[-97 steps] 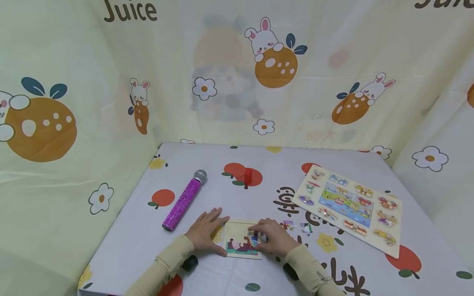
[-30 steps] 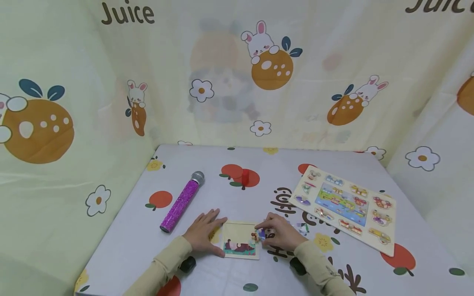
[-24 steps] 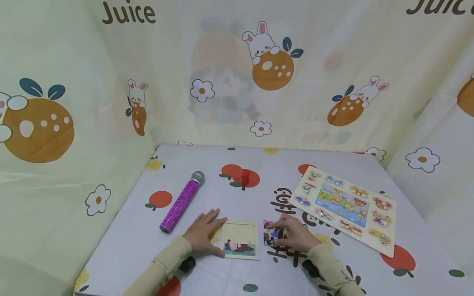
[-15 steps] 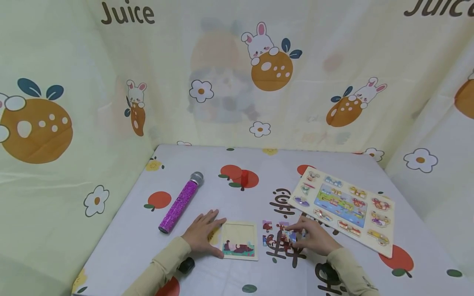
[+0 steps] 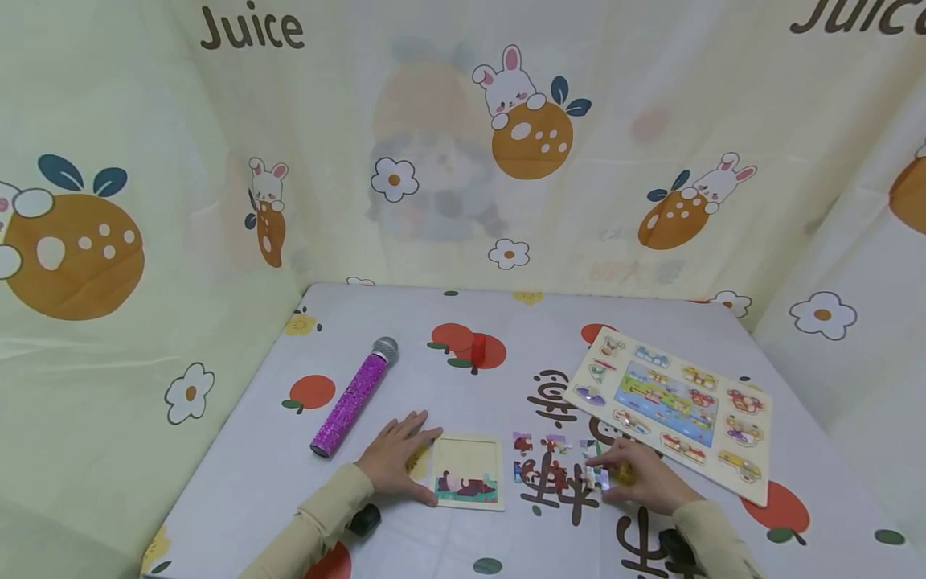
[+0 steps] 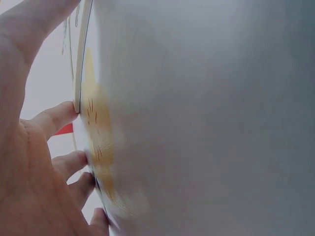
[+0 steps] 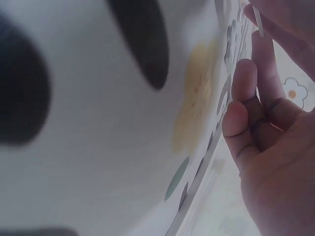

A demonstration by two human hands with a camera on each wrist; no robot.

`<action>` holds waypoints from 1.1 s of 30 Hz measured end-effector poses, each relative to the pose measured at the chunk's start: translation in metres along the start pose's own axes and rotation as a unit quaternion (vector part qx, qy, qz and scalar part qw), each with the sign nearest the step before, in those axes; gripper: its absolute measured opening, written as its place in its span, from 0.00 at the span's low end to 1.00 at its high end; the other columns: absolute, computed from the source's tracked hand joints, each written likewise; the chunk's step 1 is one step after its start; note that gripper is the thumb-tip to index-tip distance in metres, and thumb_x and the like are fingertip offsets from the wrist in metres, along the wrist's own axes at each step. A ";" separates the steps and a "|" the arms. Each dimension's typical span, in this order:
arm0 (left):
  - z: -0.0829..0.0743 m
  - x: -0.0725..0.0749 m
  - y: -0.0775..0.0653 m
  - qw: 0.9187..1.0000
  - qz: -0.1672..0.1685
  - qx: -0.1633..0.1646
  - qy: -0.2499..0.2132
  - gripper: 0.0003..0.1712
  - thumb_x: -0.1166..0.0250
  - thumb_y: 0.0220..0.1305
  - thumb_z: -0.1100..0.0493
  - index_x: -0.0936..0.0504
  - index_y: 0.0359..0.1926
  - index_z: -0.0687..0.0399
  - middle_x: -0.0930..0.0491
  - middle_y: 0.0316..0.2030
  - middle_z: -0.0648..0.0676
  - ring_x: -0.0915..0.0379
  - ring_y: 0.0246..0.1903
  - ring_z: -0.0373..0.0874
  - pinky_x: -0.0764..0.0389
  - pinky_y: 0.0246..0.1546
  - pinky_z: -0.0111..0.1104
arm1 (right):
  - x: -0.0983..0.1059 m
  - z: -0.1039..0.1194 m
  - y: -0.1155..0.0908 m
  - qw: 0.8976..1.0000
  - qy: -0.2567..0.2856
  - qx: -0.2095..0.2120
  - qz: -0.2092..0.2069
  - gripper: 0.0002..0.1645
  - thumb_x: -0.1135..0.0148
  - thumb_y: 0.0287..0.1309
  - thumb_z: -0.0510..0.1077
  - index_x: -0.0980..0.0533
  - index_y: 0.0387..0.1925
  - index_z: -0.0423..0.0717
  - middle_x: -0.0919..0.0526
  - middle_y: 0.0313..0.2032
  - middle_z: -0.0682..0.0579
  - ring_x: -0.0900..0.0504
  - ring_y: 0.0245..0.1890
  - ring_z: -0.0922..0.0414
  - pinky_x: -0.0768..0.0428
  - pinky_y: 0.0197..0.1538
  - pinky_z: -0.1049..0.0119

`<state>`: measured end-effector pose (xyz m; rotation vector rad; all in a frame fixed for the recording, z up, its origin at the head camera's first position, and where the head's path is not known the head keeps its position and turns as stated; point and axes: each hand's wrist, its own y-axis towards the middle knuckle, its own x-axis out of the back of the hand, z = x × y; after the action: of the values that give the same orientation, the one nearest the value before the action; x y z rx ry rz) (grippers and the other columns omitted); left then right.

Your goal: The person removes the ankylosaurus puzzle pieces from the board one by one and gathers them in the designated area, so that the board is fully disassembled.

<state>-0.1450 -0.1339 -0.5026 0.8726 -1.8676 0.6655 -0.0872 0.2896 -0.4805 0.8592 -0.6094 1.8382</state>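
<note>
A small wooden puzzle tray lies flat near the table's front. Its bottom row still shows jigsaw pieces with a dark brown and green picture; bare wood shows above them. Spread fingers of my left hand touch the tray's left edge, and the left wrist view catches the tray's edge at a fingertip. To the tray's right, several loose puzzle pieces lie in rough rows. At the right end of these, my right hand pinches a puzzle piece; in the right wrist view only a pale edge shows between finger and thumb.
A purple glittery microphone with a silver head lies left of the tray. Towards the right rests a large wooden peg puzzle board. A small red translucent object stands further back. Patterned curtains enclose the table's back and sides.
My right hand has moved right, away from the tray, and the upper pieces it worked at now lie spread out on the cloth. The left hand stays at the tray's edge.
</note>
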 end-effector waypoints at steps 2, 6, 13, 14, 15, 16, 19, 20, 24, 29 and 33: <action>0.000 0.000 0.000 1.000 0.000 -0.001 0.000 0.63 0.27 0.35 0.28 0.38 0.72 0.45 0.51 0.74 0.58 0.59 0.74 0.55 0.56 0.74 0.50 | 0.001 -0.002 -0.001 1.000 0.001 0.006 0.003 0.25 0.25 0.44 0.50 0.17 0.47 0.49 0.25 0.35 0.58 0.32 0.33 0.65 0.30 0.33 0.71; 0.001 0.001 0.000 1.000 -0.004 -0.003 0.001 0.63 0.27 0.35 0.28 0.38 0.72 0.45 0.51 0.74 0.58 0.59 0.74 0.55 0.56 0.74 0.51 | 0.000 -0.005 -0.002 1.000 0.007 0.014 0.012 0.24 0.26 0.45 0.50 0.17 0.47 0.50 0.24 0.36 0.58 0.31 0.33 0.65 0.29 0.34 0.71; 0.001 0.000 0.001 1.000 -0.002 -0.001 0.000 0.63 0.26 0.35 0.28 0.38 0.72 0.45 0.51 0.74 0.57 0.59 0.74 0.55 0.57 0.74 0.50 | -0.002 -0.007 0.000 1.000 -0.004 0.017 0.009 0.23 0.25 0.45 0.50 0.17 0.46 0.52 0.22 0.37 0.61 0.28 0.37 0.66 0.26 0.40 0.71; 0.001 0.000 0.001 1.000 -0.002 -0.001 0.001 0.63 0.26 0.34 0.28 0.38 0.72 0.45 0.51 0.74 0.58 0.59 0.74 0.55 0.57 0.74 0.50 | -0.002 -0.008 0.000 1.000 -0.003 0.017 0.010 0.23 0.25 0.45 0.50 0.17 0.46 0.52 0.21 0.37 0.61 0.28 0.37 0.66 0.26 0.40 0.70; 0.000 0.000 0.001 1.000 -0.002 0.000 0.001 0.63 0.26 0.34 0.28 0.38 0.72 0.45 0.51 0.74 0.58 0.59 0.74 0.55 0.56 0.74 0.50 | -0.002 -0.008 0.000 1.000 -0.005 0.019 0.010 0.23 0.25 0.44 0.50 0.17 0.46 0.52 0.21 0.37 0.62 0.28 0.37 0.66 0.26 0.40 0.70; 0.000 -0.001 0.001 1.000 -0.002 0.000 0.002 0.63 0.26 0.34 0.28 0.38 0.72 0.45 0.51 0.74 0.58 0.59 0.74 0.55 0.56 0.74 0.50 | -0.002 -0.008 0.000 1.000 -0.005 0.020 0.010 0.23 0.25 0.44 0.50 0.17 0.46 0.52 0.21 0.37 0.62 0.27 0.37 0.66 0.25 0.40 0.70; -0.001 0.000 0.000 1.000 -0.002 -0.002 0.000 0.63 0.26 0.35 0.28 0.38 0.71 0.46 0.51 0.74 0.58 0.59 0.74 0.55 0.56 0.74 0.51 | -0.002 -0.009 0.000 1.000 -0.005 0.025 0.011 0.24 0.25 0.44 0.51 0.17 0.46 0.52 0.20 0.38 0.62 0.26 0.38 0.66 0.25 0.41 0.69; -0.001 0.001 -0.001 1.000 -0.002 -0.003 0.000 0.63 0.26 0.35 0.28 0.38 0.71 0.46 0.51 0.74 0.58 0.59 0.74 0.55 0.56 0.74 0.51 | -0.002 -0.009 0.000 1.000 -0.005 0.025 0.011 0.24 0.25 0.44 0.51 0.17 0.46 0.52 0.19 0.38 0.61 0.26 0.38 0.66 0.25 0.41 0.69; -0.003 0.002 -0.001 1.000 -0.001 -0.006 -0.001 0.62 0.26 0.36 0.29 0.38 0.71 0.47 0.50 0.74 0.59 0.58 0.74 0.56 0.55 0.73 0.51 | -0.003 -0.009 -0.001 1.000 -0.001 0.022 0.014 0.23 0.25 0.45 0.50 0.17 0.46 0.51 0.19 0.39 0.60 0.26 0.39 0.65 0.25 0.42 0.69; -0.002 0.001 -0.001 1.000 0.000 -0.005 -0.002 0.62 0.27 0.36 0.29 0.37 0.71 0.47 0.50 0.74 0.59 0.58 0.74 0.56 0.55 0.73 0.51 | -0.003 -0.009 -0.001 1.000 -0.006 0.013 0.019 0.24 0.25 0.44 0.51 0.17 0.46 0.52 0.19 0.40 0.60 0.25 0.41 0.65 0.25 0.45 0.68; 0.000 0.000 0.000 1.000 -0.004 -0.005 0.001 0.62 0.26 0.35 0.28 0.38 0.71 0.46 0.50 0.74 0.59 0.58 0.74 0.56 0.55 0.73 0.51 | -0.003 -0.009 -0.001 1.000 -0.009 0.014 0.017 0.24 0.25 0.45 0.51 0.17 0.47 0.52 0.19 0.40 0.60 0.25 0.41 0.64 0.24 0.45 0.68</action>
<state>-0.1447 -0.1337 -0.5022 0.8720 -1.8644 0.6519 -0.0879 0.2951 -0.4881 0.8913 -0.6136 1.8749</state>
